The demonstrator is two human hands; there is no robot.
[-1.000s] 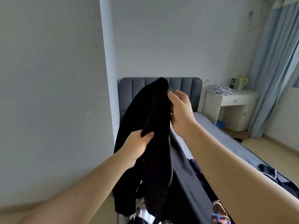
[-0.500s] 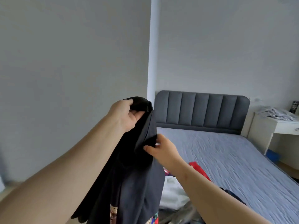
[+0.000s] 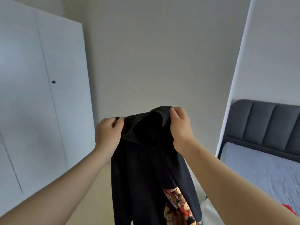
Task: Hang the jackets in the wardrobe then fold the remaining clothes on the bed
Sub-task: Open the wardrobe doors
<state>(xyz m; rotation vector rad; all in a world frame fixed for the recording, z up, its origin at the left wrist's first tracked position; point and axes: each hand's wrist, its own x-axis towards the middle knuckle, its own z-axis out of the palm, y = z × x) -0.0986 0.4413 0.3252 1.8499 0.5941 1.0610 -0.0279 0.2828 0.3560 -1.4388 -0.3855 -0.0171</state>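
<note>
Head camera, looking forward and slightly down. My left grip (image 3: 108,133) and right grip (image 3: 180,125) are raised in front of me. Each has its fingers curled, pinching the top edge of a black garment (image 3: 142,159), one at either side of the neck opening. The garment hangs straight down from both grips, its long axis vertical. The cloth falls between my forearms and runs out of the bottom of the frame. A colourful printed patch (image 3: 176,207) shows low on its right side. I cannot tell whether it is a jacket or a shirt.

A white wardrobe (image 3: 40,95) stands to the left, doors closed, with a small dark knob (image 3: 53,82) on one door. It is well apart from the garment, and my left grip is the nearer one. The bed (image 3: 259,172), with a grey padded headboard (image 3: 266,125), lies to the right. The garment hangs beyond the bed's left edge, over the floor (image 3: 90,192).

My judgement is that if this belongs in the wardrobe, a door must be opened first. That needs one grip freed, and the left is better placed.
</note>
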